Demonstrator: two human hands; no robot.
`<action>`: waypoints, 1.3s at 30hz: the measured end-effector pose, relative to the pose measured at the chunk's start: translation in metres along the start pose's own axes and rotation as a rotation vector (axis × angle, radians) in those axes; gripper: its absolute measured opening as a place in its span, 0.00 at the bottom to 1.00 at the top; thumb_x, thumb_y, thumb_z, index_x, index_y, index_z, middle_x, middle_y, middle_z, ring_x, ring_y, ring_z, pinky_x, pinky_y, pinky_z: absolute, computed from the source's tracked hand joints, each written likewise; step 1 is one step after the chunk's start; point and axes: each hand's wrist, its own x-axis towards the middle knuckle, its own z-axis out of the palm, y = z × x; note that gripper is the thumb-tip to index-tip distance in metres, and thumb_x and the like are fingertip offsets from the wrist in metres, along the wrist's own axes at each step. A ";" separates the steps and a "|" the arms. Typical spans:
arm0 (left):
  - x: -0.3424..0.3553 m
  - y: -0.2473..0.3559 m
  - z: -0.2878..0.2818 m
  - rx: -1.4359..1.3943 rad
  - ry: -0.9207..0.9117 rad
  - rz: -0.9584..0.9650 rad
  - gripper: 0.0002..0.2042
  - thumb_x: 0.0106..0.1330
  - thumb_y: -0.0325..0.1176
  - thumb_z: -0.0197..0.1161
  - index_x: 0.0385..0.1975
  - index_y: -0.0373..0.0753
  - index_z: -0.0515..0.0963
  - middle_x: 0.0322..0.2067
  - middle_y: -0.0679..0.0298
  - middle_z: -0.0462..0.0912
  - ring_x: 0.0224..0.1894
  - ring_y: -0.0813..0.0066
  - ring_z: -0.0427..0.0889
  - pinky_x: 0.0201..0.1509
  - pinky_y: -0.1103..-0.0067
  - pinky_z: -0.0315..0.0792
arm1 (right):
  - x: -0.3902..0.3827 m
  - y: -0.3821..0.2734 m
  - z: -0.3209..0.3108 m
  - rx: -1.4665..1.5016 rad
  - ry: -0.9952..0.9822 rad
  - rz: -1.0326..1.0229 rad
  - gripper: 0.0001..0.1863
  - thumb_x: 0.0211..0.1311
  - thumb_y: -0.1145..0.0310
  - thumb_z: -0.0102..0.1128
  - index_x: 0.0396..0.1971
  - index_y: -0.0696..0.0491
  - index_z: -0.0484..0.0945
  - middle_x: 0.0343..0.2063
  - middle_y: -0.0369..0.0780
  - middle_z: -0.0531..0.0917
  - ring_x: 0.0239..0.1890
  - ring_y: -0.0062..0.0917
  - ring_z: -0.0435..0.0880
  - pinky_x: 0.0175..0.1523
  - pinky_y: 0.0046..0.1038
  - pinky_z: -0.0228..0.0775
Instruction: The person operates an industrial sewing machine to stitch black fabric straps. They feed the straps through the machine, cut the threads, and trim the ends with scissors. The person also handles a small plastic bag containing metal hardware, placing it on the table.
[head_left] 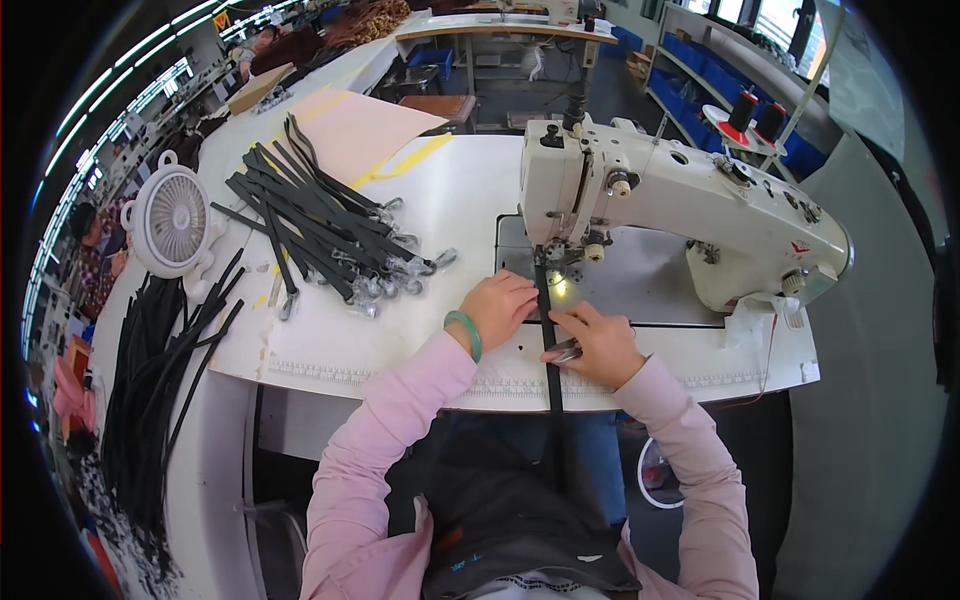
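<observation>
A long black strap (550, 375) runs from under the needle of a white sewing machine (690, 215) down over the table's front edge toward my lap. My left hand (498, 308), with a green bangle on the wrist, rests flat on the table with its fingers against the strap's left side. On the strap's right side, my right hand (595, 342) presses it down, fingers curled, with a small metal piece under them. Both hands sit just in front of the presser foot.
A pile of black straps with metal clips (320, 235) lies on the white table (440, 190) to the left. A small white fan (175, 222) stands further left, above a heap of loose black straps (150, 380). Thread spools (755, 115) stand behind the machine.
</observation>
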 end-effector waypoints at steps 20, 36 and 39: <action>-0.026 -0.008 -0.072 -0.547 -0.316 -0.989 0.10 0.63 0.34 0.52 0.35 0.32 0.72 0.20 0.63 0.73 0.20 0.75 0.76 0.24 0.83 0.70 | -0.077 -0.108 0.036 0.736 -0.765 -0.428 0.15 0.58 0.65 0.53 0.43 0.56 0.72 0.34 0.43 0.74 0.35 0.37 0.78 0.38 0.33 0.71; -0.152 0.110 -0.048 -2.139 0.529 -0.826 0.21 0.69 0.36 0.42 0.61 0.44 0.54 0.29 0.68 0.65 0.23 0.81 0.61 0.25 0.85 0.61 | -0.108 -0.104 0.021 0.808 -0.168 0.452 0.11 0.56 0.71 0.57 0.38 0.59 0.74 0.19 0.38 0.74 0.19 0.19 0.73 0.27 0.20 0.65; -0.148 0.122 -0.044 -1.795 0.513 -0.883 0.21 0.64 0.29 0.51 0.58 0.39 0.60 0.30 0.65 0.74 0.25 0.80 0.71 0.29 0.83 0.66 | -0.097 -0.112 0.017 0.603 0.012 0.331 0.16 0.52 0.68 0.61 0.40 0.58 0.72 0.24 0.40 0.75 0.24 0.25 0.75 0.30 0.24 0.66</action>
